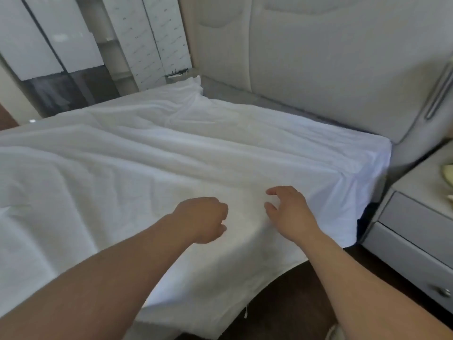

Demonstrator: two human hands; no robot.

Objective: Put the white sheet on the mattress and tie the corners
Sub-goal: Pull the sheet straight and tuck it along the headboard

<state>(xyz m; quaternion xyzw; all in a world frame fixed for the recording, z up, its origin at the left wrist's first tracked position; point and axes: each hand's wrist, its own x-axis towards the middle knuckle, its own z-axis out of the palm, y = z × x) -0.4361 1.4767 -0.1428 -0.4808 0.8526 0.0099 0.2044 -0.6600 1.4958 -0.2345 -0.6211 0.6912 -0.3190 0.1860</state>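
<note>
A: Bedroom, headboard (318,57) upper right. Sheet (147,155) spread over mattress, mid-frame, wrinkled.
B: Left hand (202,218) curled, apparently empty; right hand (290,212) spread, hovering. Soft, light, probably slippery; best gripped at hanging corner (343,231).

No legible text is found. Small dark marks are seen on the white panels (147,42) at the back, too blurred to be read.

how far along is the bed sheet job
Done: the white sheet is spread over the mattress, still wrinkled. In hand: left hand curled, right hand relaxed, both over the sheet. Left: the near corner hangs loose, untied.
</note>
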